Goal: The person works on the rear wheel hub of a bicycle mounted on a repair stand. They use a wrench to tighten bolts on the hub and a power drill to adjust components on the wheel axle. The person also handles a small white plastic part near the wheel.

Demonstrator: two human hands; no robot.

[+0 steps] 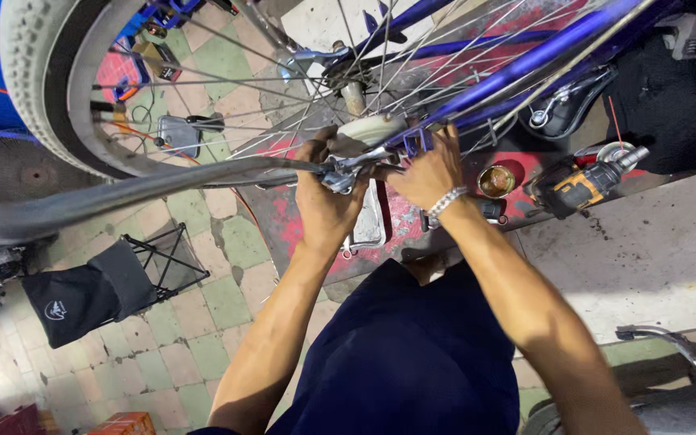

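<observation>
An orange rectangular box [122,423] lies on the tiled floor [203,322] at the bottom edge. A dark-red crate [10,419] stands left of it.

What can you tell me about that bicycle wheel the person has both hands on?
The bicycle wheel fills the upper left. It has a pale, worn tyre on a dark rim, and thin metal spokes run to a hub near the blue frame. A grey mudguard curves beside it. The left hand and the right hand, which wears a chain bracelet, grip metal fittings near the hub. The wheel hangs above the tiled floor.
</observation>
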